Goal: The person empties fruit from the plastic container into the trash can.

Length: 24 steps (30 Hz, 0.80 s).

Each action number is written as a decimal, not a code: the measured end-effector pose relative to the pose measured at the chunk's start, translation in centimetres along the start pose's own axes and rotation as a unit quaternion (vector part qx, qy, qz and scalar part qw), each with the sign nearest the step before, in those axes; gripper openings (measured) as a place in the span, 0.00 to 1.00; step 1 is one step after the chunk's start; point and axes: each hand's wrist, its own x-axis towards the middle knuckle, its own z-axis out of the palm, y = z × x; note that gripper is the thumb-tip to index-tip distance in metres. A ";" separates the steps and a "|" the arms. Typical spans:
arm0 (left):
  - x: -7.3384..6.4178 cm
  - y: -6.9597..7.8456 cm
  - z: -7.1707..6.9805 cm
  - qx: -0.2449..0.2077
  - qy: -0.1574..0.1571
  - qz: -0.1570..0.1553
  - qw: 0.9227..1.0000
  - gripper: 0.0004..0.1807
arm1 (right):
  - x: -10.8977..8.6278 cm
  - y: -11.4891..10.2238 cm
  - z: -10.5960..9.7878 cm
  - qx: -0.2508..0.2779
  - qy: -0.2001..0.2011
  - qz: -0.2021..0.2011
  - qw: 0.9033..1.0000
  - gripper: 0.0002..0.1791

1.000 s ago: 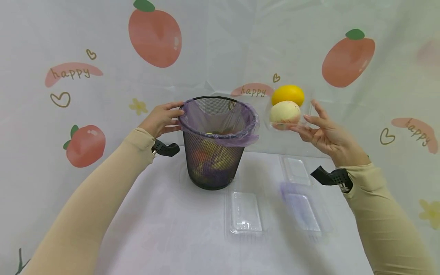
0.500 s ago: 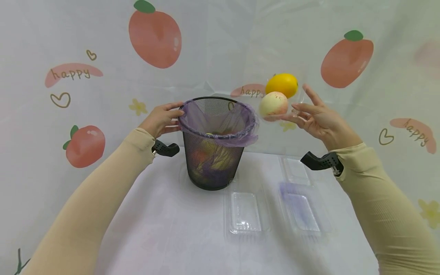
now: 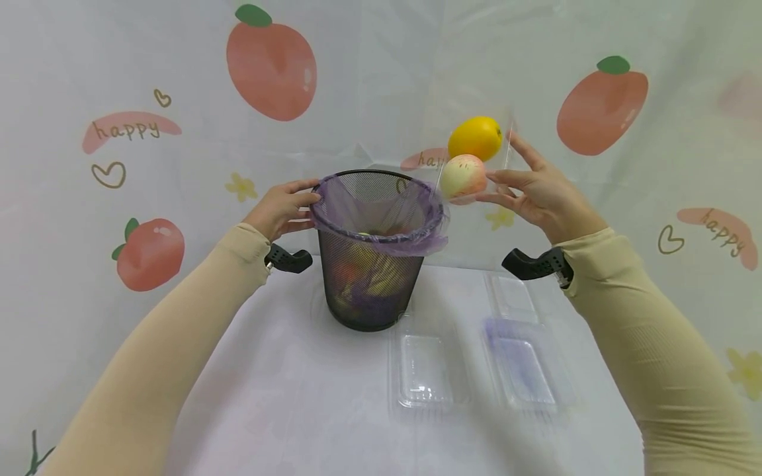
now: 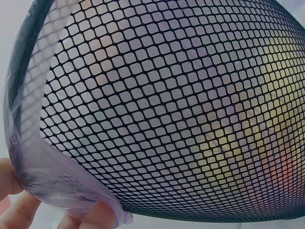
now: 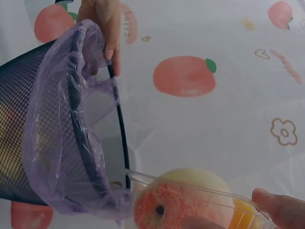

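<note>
My left hand (image 3: 280, 208) pinches the rim of a black mesh wastebasket (image 3: 357, 284), its thumb and fingers on the purple bag liner (image 3: 411, 246) folded over the edge. Several yellow and reddish items show blurred through the mesh, low in the basket. To the right of the rim, my right hand (image 3: 544, 192) holds up a clear plastic box (image 5: 209, 190), tilted toward the basket. Inside the box lie a pale peach with a pink blush (image 3: 463, 177) and a yellow oval fruit (image 3: 475, 139). The right wrist view shows the box's edge close to the basket rim.
On the white table (image 3: 286, 396), several clear plastic boxes lie at the right, among them a front box (image 3: 425, 370), a purple-tinted box (image 3: 524, 370) and a rear box (image 3: 513, 297). Behind stands a white backdrop (image 3: 381, 79) printed with fruit.
My right hand has moved left and up with the plastic box and its two fruits, nearer the basket's rim. The box has tilted more. My left hand keeps its hold.
</note>
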 end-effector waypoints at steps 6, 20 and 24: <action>0.0 -0.1 -0.1 -0.002 -0.003 0.002 1.000 0.29 | 0.6 -0.2 0.5 -0.020 0.013 -0.002 1.000 0.47; 0.2 -0.1 0.0 0.000 -0.003 0.003 1.000 0.29 | 0.9 -0.4 1.5 -0.043 0.010 -0.015 0.999 0.48; 0.3 -0.1 0.0 0.003 -0.007 0.004 1.000 0.30 | 1.0 -0.5 1.8 -0.051 0.010 -0.019 0.998 0.48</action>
